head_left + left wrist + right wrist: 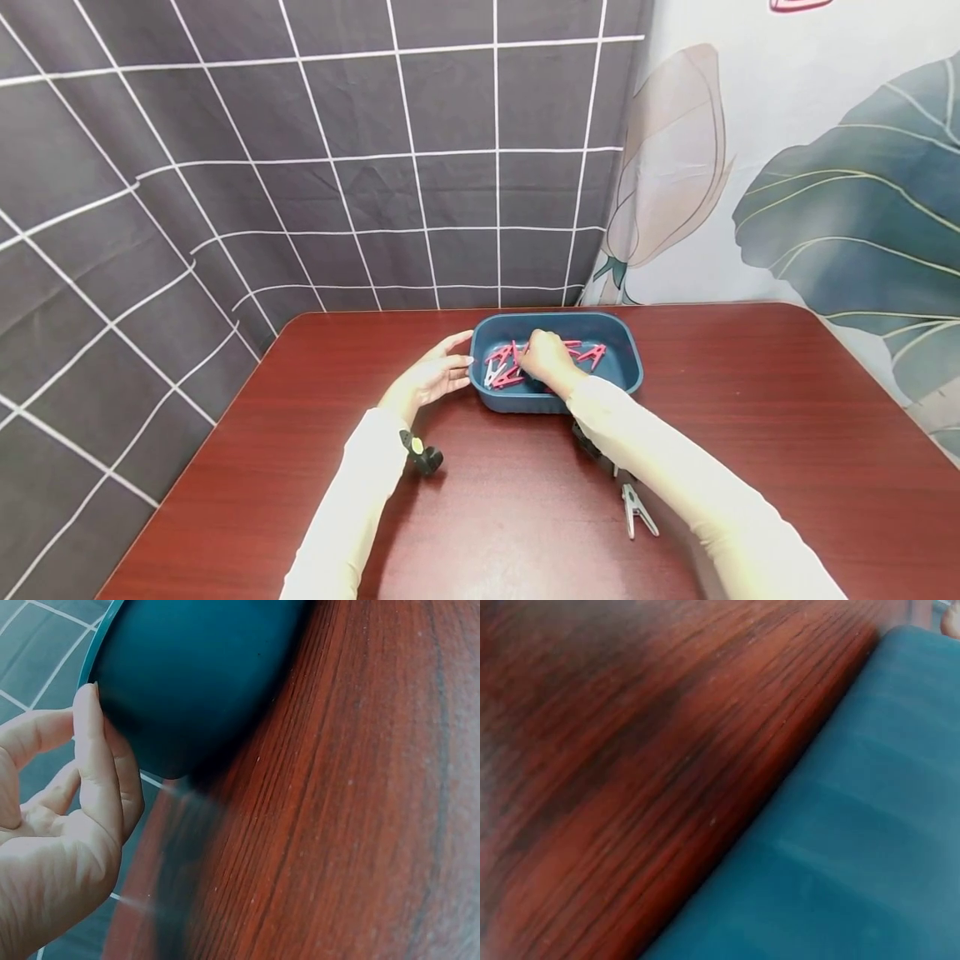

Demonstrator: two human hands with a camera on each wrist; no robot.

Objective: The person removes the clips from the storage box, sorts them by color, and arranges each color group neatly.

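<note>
A blue plastic bin (525, 403) sits on the table with several pink clothespins (592, 357) and a white clothespin (491, 373) inside. My left hand (435, 377) is at the bin's left end, fingers extended and touching near its rim; the left wrist view shows the fingertips against the blue wall. My right hand (546, 360) reaches down into the bin among the clothespins with its fingers bent. Its fingertips are hidden, so whether it pinches a clothespin cannot be told. The right wrist view shows only the bin's outer wall (840, 847) and tabletop.
A grey clothespin (636, 510) lies on the reddish-brown wooden table (480, 500), beside my right forearm. Behind the table hang a dark grid-patterned cloth (360, 200) and a white cloth with leaf prints (847, 208). A small black wrist camera (427, 458) sits on my left wrist.
</note>
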